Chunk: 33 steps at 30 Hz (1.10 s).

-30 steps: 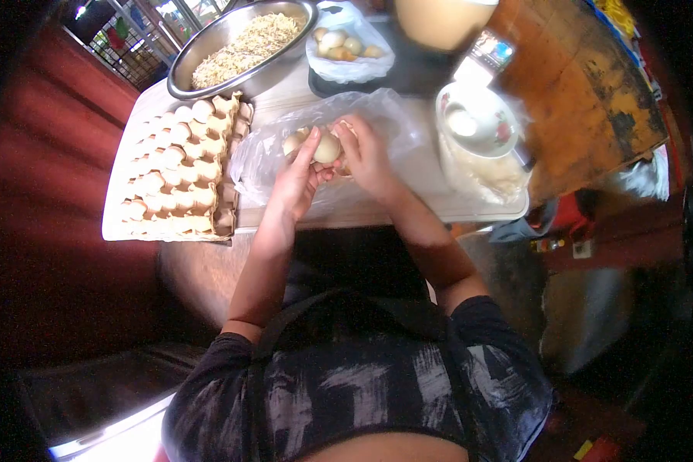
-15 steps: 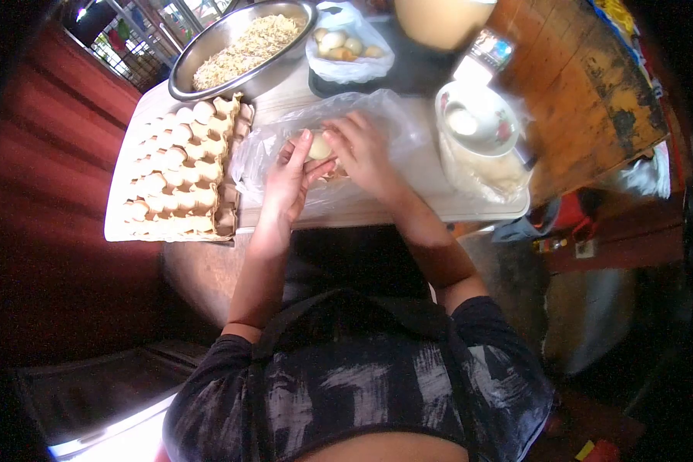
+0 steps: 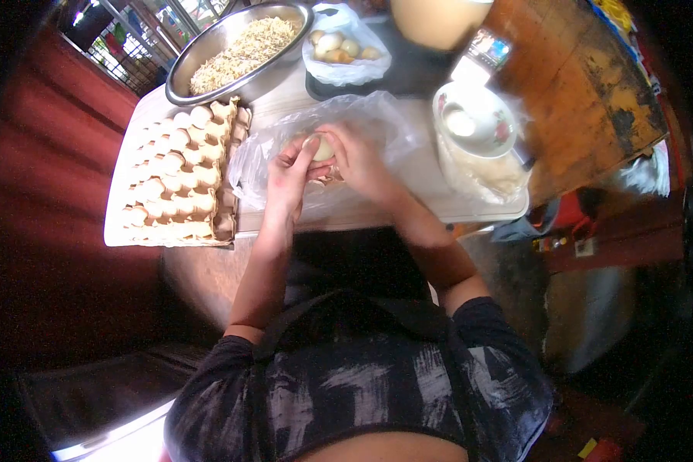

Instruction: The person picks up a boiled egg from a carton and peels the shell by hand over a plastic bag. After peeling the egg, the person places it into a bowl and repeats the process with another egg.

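A pale egg (image 3: pixel 324 148) is between my two hands above the table. My left hand (image 3: pixel 287 175) grips it from the left, the thumb lying along its side. My right hand (image 3: pixel 357 162) is closed around its right and far side, the fingers slightly blurred. Under both hands spreads a thin clear plastic bag (image 3: pixel 251 165), with some brownish bits showing just below the egg; what they are I cannot make out.
Left are stacked egg trays (image 3: pixel 222 202) holding several eggs. Behind stand a metal basin (image 3: pixel 175 86) of straw-like flakes and a bag (image 3: pixel 366 73) of eggs. At right, a floral bowl (image 3: pixel 487 137) holds a white egg (image 3: pixel 460 123), near a small device with a screen (image 3: pixel 491 49).
My right hand's fingers, raised and spread before, have come down and curled around the egg. My left hand keeps its hold. The view has shifted slightly.
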Available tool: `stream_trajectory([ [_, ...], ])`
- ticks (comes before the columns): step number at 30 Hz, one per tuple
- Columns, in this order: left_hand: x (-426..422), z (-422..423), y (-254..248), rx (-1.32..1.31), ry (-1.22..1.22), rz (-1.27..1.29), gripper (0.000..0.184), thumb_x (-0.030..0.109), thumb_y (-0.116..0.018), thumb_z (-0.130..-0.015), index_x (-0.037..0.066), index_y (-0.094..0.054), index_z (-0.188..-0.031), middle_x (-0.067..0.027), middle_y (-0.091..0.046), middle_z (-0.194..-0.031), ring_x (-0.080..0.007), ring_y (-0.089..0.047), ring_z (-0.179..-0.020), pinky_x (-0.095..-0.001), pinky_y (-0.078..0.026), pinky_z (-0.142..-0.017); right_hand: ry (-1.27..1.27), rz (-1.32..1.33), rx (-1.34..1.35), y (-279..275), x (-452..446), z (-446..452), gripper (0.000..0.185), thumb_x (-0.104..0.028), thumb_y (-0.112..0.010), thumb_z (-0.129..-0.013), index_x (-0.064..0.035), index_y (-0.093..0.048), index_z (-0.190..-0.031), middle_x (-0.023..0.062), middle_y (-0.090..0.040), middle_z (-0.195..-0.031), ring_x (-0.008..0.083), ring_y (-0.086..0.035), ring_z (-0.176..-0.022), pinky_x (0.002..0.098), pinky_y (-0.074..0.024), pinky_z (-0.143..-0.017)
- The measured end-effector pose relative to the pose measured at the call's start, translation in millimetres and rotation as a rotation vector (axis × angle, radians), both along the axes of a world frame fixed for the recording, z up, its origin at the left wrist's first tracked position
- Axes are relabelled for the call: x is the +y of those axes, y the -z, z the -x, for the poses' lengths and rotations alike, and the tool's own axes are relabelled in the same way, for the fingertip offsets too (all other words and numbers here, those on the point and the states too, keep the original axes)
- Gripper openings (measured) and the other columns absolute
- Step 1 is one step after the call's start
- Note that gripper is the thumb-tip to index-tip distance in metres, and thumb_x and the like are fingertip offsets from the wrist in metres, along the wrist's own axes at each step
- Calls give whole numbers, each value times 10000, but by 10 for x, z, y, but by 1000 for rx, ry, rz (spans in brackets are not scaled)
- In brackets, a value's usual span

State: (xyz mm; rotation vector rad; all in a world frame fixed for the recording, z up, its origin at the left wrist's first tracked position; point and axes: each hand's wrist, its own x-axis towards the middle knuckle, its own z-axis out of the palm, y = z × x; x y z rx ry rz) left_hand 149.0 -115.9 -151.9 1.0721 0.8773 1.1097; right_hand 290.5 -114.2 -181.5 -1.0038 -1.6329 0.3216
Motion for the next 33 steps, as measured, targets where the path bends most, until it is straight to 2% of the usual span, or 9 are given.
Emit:
stream_trajectory([
  [15, 5, 13, 38, 34, 7, -30, 325, 215, -571, -923, -33, -590, -1132, -105, -653, -1027, -209, -677, -793, -230, -538, -669, 26, 52, 100, 37, 6, 51, 196, -164, -441, -951, -27, -573, -997, 178, -624, -928, 359, -594, -882, 435, -456, -789],
  [20, 10, 21, 56, 59, 12, -44, 325, 225, -558, -928, -25, -593, -1134, -101, -666, -986, -185, -674, -781, -231, -535, -679, 42, 37, 104, 71, 24, 61, 215, -169, -425, -958, -19, -576, -995, 182, -626, -915, 361, -601, -858, 428, -464, -779],
  [22, 27, 32, 75, 70, 25, -66, 328, 231, -552, -931, -22, -593, -1136, -99, -670, -969, -175, -672, -777, -231, -534, -681, 19, 175, 234, 62, 23, 66, 238, -179, -407, -969, -7, -570, -994, 186, -627, -905, 364, -606, -833, 417, -470, -764],
  [26, 24, 46, 78, 91, 50, -88, 330, 240, -527, -941, -16, -591, -1140, -107, -675, -949, -155, -668, -788, -227, -529, -656, -30, 204, 292, 15, 8, 19, 257, -203, -402, -979, -3, -563, -992, 187, -624, -890, 362, -606, -807, 409, -470, -749],
  [28, -5, 58, 41, 101, 48, -92, 334, 239, -522, -943, -16, -584, -1149, -112, -675, -948, -152, -667, -793, -225, -527, -645, -85, 333, 451, 7, -1, 15, 269, -227, -414, -981, -1, -559, -982, 180, -618, -872, 358, -600, -796, 406, -466, -742],
  [31, -66, 102, -50, 95, 134, -108, 356, 246, -508, -948, -30, -552, -1167, -127, -659, -1001, -172, -670, -809, -237, -543, -663, 36, 208, 309, 107, 101, -10, 275, -237, -426, -980, 4, -557, -982, 178, -613, -856, 333, -604, -779, 397, -470, -719],
  [33, -79, 149, -89, -177, 181, 58, 367, 265, -541, -938, -32, -537, -1152, -150, -625, -1086, -217, -670, -860, -261, -556, -678, 74, 223, 288, 91, 74, -18, 278, -241, -430, -979, 7, -556, -984, 180, -609, -851, 330, -605, -779, 397, -469, -714],
])
